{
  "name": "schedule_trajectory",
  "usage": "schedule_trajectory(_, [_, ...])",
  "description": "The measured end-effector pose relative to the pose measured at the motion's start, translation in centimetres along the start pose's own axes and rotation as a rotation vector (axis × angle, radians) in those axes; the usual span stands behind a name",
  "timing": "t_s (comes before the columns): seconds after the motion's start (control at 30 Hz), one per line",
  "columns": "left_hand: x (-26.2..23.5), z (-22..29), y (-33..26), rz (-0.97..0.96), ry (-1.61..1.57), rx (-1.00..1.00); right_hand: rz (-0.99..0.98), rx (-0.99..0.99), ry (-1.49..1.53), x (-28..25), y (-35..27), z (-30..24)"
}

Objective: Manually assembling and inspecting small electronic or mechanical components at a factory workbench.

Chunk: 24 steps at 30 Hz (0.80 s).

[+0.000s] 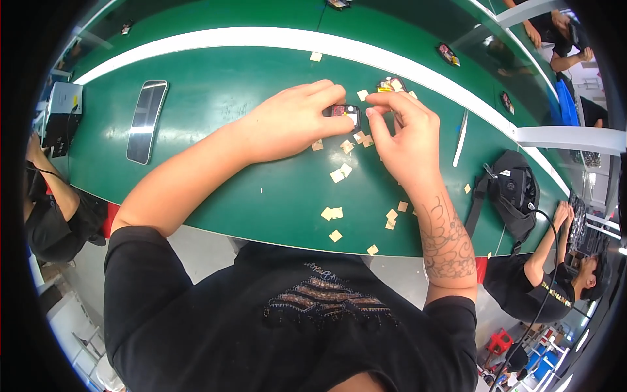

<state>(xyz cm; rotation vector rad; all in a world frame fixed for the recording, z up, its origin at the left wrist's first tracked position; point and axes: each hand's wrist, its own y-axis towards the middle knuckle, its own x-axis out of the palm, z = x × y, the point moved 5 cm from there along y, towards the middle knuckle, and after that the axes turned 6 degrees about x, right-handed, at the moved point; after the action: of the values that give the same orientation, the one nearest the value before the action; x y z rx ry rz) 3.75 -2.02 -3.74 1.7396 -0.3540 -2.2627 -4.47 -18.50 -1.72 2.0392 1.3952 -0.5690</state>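
Pinching a small black part (346,112) with a pale square face, left hand (294,121) and right hand (405,130) grip it together.

Phone (146,121) lies left on the table (215,85); bag (516,193) right.

Long green-topped workbench (215,196) curving across the view, crossed by 1 broad white stripe (261,40) and scattered with small tan paper squares (335,213); beyond the stripe, a second glossy green surface (274,14) catching reflections. Pale grey floor (202,245) under the near edge, white metal frame bars (568,138) at right, a white stool (88,349) at lower left. At least 2 other people in black shirts seated nearby, 1 at left (52,215), 1 at lower right (548,281).
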Motion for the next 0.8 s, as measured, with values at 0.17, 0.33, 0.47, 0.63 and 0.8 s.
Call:
schedule_trajectory(0.17, [0.0,0.2,1.6,0.071,-0.002,0.123,0.176,-0.110,0.014,-2.9,-0.9,-0.7])
schedule_trajectory(0.33, [-2.2,-1.8,1.7,0.218,0.049,0.150,0.493,-0.343,0.063,-12.4,-3.3,-6.1])
schedule_trajectory(0.47, [-1.9,-5.2,9.6,0.222,0.019,0.074,0.780,-1.046,0.767,-22.0,-13.0,-12.2])
schedule_trajectory(0.63, [2.2,-12.0,18.4,0.138,-0.086,-0.097,1.315,-1.536,-0.002,-20.7,-19.5,-18.2])
schedule_trajectory(0.8, [6.4,-11.2,26.5,-0.028,0.131,-0.210,1.422,-1.639,-0.176,-20.7,-20.6,-16.6])
